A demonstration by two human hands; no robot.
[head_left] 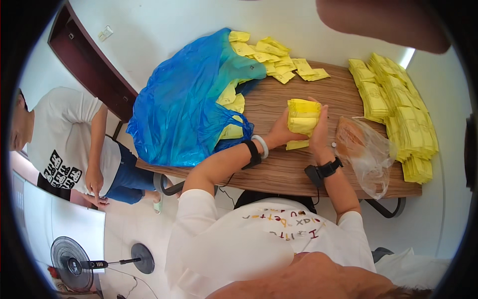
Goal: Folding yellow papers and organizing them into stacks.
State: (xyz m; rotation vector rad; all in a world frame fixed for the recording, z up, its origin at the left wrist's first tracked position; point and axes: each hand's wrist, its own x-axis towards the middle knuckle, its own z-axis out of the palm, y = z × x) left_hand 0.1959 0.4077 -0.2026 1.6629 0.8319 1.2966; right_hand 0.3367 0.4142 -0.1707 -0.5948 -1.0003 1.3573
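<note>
**Both hands clamped on a bundle of yellow packets**

The left hand (283, 132) and right hand (318, 133) closed on a squared stack of flat yellow paper packets (302, 116), held upright on the brown wood-grain table (279, 172), seemingly to keep its edges flush. One loose yellow packet (297, 145) lay beneath. Just right, a crumpled clear plastic bag (366, 152) sat within reach. Further off, a big blue plastic sack (186, 112) spilled more packets, and neat yellow piles (398, 114) lined the far right edge.

free: bare table (294, 167) near edge | blocked: blue bag (184, 109) left, clear bag (366, 149) right
</note>
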